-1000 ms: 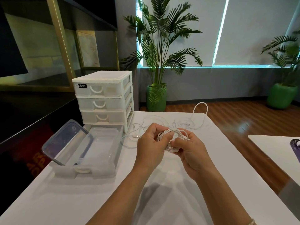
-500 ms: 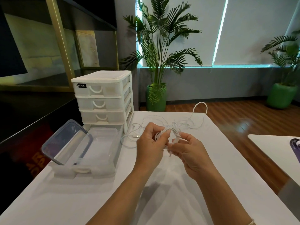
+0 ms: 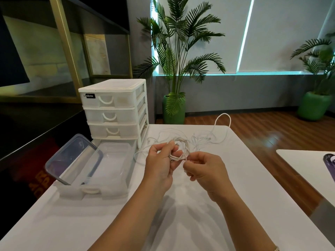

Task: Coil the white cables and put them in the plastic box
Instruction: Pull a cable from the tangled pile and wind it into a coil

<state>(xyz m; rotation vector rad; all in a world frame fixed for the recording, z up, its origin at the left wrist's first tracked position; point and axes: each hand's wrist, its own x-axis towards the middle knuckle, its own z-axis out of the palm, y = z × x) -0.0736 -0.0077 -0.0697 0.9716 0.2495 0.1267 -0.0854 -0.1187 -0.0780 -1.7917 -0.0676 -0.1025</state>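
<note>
Left hand (image 3: 159, 163): fingers curled round a small coil of white cable (image 3: 178, 149), held above the white table (image 3: 244, 178). Right hand (image 3: 204, 171): thumb and forefinger pinch the coil's loose end just beside the left hand; remaining fingers curled in.

Behind the hands, more loose white cables (image 3: 204, 138) lie tangled on the tabletop, one loop (image 3: 223, 118) rising over the far edge.

Left of the hands: a clear plastic box (image 3: 116, 160), open, nothing visible inside it. It sits within a pulled-out translucent drawer (image 3: 90, 192) (white handle facing the camera). The box's blue-rimmed lid (image 3: 72, 158) leans tilted against the box's left side, also in the drawer.

Behind the drawer: white three-drawer organiser (image 3: 113, 109), all three drawers closed, contents not discernible through the frosted fronts; black label on the top drawer.

Beyond the table: potted palm (image 3: 178, 57) in a green pot, a second potted plant (image 3: 317, 73) far right, wood floor (image 3: 272, 131).
</note>
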